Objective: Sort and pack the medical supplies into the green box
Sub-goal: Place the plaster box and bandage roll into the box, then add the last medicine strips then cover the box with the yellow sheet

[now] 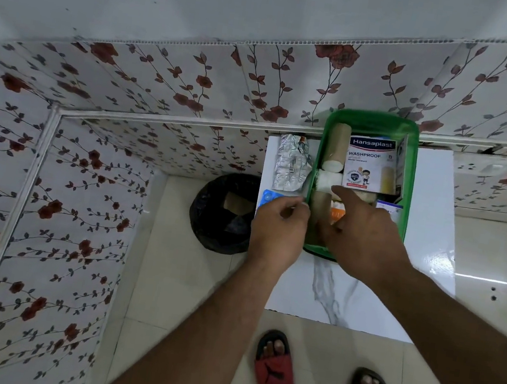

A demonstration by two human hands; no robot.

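Observation:
The green box (410, 169) stands on a white marble-look table (346, 291). Inside it are a brown bandage roll (336, 145), a white gauze roll (324, 182), a Hansaplast plaster packet (370, 163) and other small packs under my hand. My right hand (361, 231) reaches into the box, index finger stretched out, holding nothing that I can see. My left hand (277, 225) is at the box's left wall, fingers pinched together by a blue blister pack (267, 197); whether it grips the pack is unclear. Silver foil strips (289, 161) lie left of the box.
A bin lined with a black bag (224, 212) stands on the floor left of the table. Flowered wall panels (85, 166) close the left and back sides. My feet in red sandals (276, 369) are on the tiled floor before the table.

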